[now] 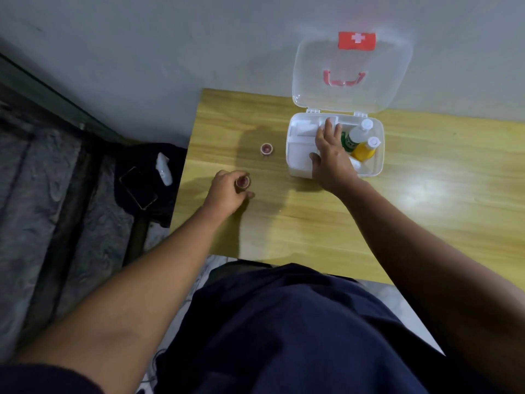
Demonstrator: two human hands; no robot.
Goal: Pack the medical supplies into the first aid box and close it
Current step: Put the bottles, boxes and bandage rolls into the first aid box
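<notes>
The white first aid box [377, 166] stands open on the wooden table [312, 228], its clear lid [352, 72] with a red cross label leaning up against the wall. Inside lie a yellow bottle [363, 150], a clear bottle with a green label [356, 135] and white packets [304, 129]. My right hand [331, 155] rests flat inside the box, fingers spread over the white inner tray. My left hand [227, 191] is closed around a small tape roll [243, 182] on the table. A second small tape roll [267, 149] lies left of the box.
The table's left edge drops off to a dark cloth with a phone [137, 187] and a white bottle [164, 169] on the floor. A grey wall rises right behind the box. My dark blue clothing fills the bottom of the view.
</notes>
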